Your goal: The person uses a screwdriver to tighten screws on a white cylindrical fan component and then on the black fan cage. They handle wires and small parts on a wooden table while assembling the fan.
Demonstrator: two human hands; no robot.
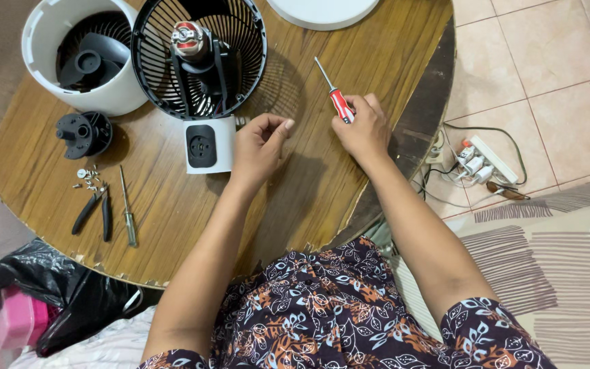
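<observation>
Nearest is a lap in dark cloth printed with orange and pale-blue leaves, and from it two bare forearms reach onto a round wooden table (322,198) with a worn, chipped edge. The right hand (363,126) is wrapped around the red-and-white plastic handle of a slim screwdriver (336,96), whose thin steel shaft slants up and away to the left. The left hand (259,145) is loosely curled, fingertips drawn toward the thumb; whether it pinches anything cannot be told. It rests just beside the small white boxy base (209,145) of a fan, which has a black square panel. Left of that lie black-handled pliers (93,213), a second thin screwdriver (128,208) and small shiny screws (89,178). Farther off stand the round black wire grille (199,58) with its motor, a black plastic hub (83,133) and a white cylindrical housing (80,55).
</observation>
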